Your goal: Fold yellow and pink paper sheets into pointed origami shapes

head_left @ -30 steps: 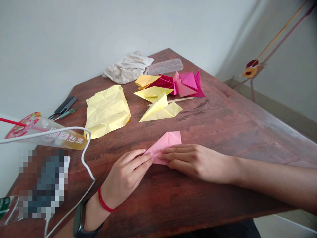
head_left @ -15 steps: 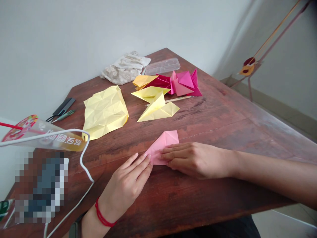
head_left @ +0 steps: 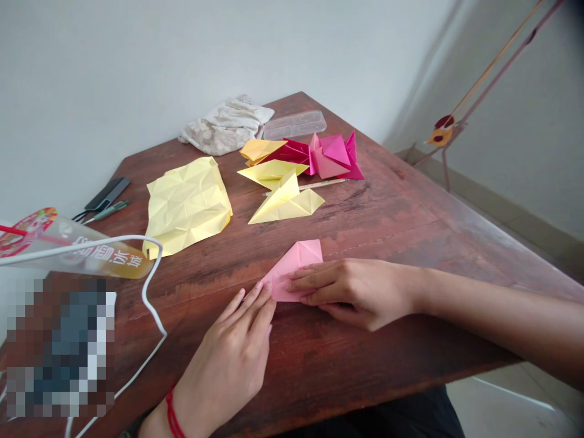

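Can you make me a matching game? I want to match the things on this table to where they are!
Things:
1. Red string
2. Pink folded paper
3. Creased yellow sheet
4. Clear plastic box

Places:
A. Beside the crumpled cloth, at the far end of the wooden table
B. Between the left hand and the right hand
C. Around the left wrist
D. Left of the folded yellow shapes

Pairs: 1-C, 2-B, 3-D, 4-A

Right now I'm seeing matt pink origami paper [head_left: 294, 271] on a worn, glossy wooden tabletop [head_left: 387, 243], with creased yellow paper [head_left: 186, 207] and a clear plastic case [head_left: 294, 125] beyond.
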A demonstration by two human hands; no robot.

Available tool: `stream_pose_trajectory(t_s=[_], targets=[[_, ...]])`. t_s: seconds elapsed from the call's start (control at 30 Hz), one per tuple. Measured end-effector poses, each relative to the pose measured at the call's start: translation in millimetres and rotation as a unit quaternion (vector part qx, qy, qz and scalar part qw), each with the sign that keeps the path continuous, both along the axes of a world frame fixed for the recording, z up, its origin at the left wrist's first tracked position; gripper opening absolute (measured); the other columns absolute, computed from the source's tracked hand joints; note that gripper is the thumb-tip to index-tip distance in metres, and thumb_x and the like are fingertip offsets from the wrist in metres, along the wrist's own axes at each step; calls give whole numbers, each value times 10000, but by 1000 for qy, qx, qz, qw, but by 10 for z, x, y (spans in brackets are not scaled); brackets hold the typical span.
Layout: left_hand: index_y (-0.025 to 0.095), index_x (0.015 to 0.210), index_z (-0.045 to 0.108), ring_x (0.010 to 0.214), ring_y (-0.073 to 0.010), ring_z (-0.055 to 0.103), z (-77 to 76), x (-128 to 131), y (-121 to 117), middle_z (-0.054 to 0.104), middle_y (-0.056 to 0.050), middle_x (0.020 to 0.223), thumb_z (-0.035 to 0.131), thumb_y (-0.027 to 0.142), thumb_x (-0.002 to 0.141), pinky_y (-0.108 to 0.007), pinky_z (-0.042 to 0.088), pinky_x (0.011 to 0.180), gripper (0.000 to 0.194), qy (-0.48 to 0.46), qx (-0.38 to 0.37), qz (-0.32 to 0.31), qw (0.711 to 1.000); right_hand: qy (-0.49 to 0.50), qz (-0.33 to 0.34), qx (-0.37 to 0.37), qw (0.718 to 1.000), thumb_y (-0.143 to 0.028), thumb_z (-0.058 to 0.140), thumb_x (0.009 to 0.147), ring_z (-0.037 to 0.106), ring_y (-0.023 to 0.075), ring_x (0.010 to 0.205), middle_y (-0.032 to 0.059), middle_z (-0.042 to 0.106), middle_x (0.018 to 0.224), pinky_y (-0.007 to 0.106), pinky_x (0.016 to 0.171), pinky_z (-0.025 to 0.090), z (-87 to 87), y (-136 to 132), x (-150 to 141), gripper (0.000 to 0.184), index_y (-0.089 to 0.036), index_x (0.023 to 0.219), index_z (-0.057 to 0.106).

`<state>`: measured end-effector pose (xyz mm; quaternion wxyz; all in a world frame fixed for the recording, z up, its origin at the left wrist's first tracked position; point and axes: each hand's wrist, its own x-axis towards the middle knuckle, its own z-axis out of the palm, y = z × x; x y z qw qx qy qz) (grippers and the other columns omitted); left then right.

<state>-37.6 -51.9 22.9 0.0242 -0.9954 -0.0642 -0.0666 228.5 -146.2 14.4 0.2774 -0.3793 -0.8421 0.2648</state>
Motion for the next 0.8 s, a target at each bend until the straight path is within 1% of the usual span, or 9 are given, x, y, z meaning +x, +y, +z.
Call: stream_pose_trajectory(t_s=[0.1, 0.17, 0.27, 0.37, 0.47, 0.57, 0.63, 0.7, 0.8], targets=[[65, 1429, 545, 1329, -352, 589, -21, 9, -143, 609, -221, 1428, 444, 409, 1048, -522, 534, 1059, 524, -3, 12, 24, 1000, 12, -4, -7, 1000, 14, 519, 834, 555, 231, 1384, 163, 636, 1419, 405, 1177, 449, 26, -13, -5, 488, -113, 1276, 684], [115, 1472, 527, 1321, -398, 584, -44, 8, -227, 583, -234, 1452, 463, 581, 1011, -548, 550, 1010, 657, -4, 26, 42, 999, 11, -6, -7, 1000, 30, 514, 799, 551, 238, 1387, 163, 628, 1430, 412, 1174, 448, 21, -31, 6, 521, -114, 1266, 695], [181, 1488, 529, 1316, -431, 573, -73, 1, -320, 552, -234, 1482, 471, 711, 947, -566, 542, 992, 760, -15, 33, 75, 997, 1, -19, -2, 1000, 19, 534, 806, 559, 246, 1379, 157, 620, 1440, 405, 1145, 473, -9, -64, 45, 450, -135, 1171, 746], [216, 1503, 514, 1337, -434, 547, -79, -2, -375, 517, -223, 1516, 493, 719, 931, -593, 519, 1009, 762, -14, 14, 95, 995, -13, -34, 1, 999, -88, 627, 881, 573, 251, 1366, 161, 619, 1442, 384, 1127, 485, -40, -81, 83, 280, -146, 1115, 769], [218, 1508, 504, 1370, -453, 506, -82, 7, -420, 488, -234, 1535, 506, 692, 943, -648, 507, 994, 738, 1, -3, 119, 993, -30, -43, 6, 999, -181, 657, 935, 591, 249, 1346, 171, 631, 1424, 370, 1124, 484, -55, -79, 92, 217, -137, 1114, 772], [207, 1511, 498, 1408, -468, 457, -107, 21, -474, 455, -241, 1559, 500, 660, 963, -689, 484, 994, 711, 8, -10, 139, 990, -51, -48, 30, 997, -174, 604, 977, 593, 245, 1343, 178, 660, 1384, 382, 1142, 472, -65, -113, 64, 228, -128, 1124, 773], [206, 1508, 500, 1426, -460, 436, -138, 23, -515, 450, -234, 1566, 490, 628, 982, -697, 467, 1009, 675, -1, -5, 152, 988, -72, -70, 57, 993, -179, 580, 993, 569, 264, 1368, 185, 666, 1372, 433, 1167, 450, -74, -178, 20, 254, -124, 1163, 760], [208, 1511, 498, 1433, -445, 435, -178, 18, -559, 459, -225, 1563, 475, 605, 999, -692, 459, 1023, 648, -15, 5, 166, 986, -100, -100, 92, 986, -177, 561, 1000, 504, 292, 1424, 172, 673, 1365, 514, 1193, 408, -87, -269, -44, 294, -139, 1240, 727], [169, 1527, 477, 1426, -425, 454, -246, 19, -638, 467, -226, 1559, 442, 618, 1005, -668, 458, 1049, 689, -41, 17, 192, 980, -148, -128, 127, 972, -178, 543, 1003, 430, 311, 1472, 159, 680, 1360, 560, 1212, 369, -111, -402, -155, 355, -130, 1332, 667]])
